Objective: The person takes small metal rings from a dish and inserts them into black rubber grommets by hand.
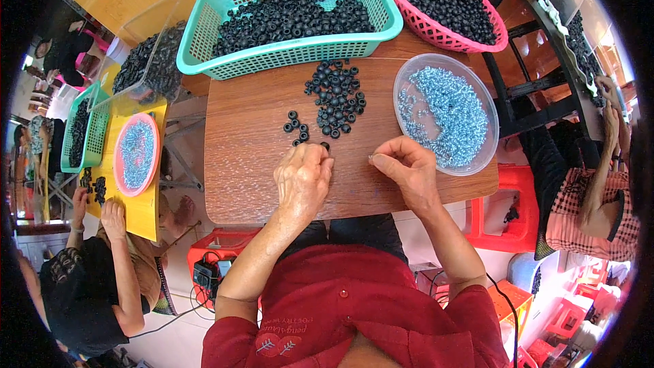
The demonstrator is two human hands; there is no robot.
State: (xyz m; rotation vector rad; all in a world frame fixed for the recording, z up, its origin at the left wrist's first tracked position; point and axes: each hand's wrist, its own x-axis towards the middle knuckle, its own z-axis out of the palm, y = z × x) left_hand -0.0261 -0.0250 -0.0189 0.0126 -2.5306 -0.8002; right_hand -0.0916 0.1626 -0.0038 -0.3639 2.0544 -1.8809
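Left hand [304, 176] curled at black bead [325, 146], grip hidden; right hand [407, 167] pinching tiny object [371, 158], indistinct; shirt [327, 289] bears inverted lettering.

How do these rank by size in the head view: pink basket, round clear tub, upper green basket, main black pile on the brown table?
Largest: upper green basket
Next: clear tub and pink basket, too alike to rank
Smallest: main black pile

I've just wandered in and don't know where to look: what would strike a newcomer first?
Probably the turquoise basket holding black beads at the far edge of the table, a pink basket of more to its right. Next, the clear tub of tiny blue pieces, just beyond the right hand.
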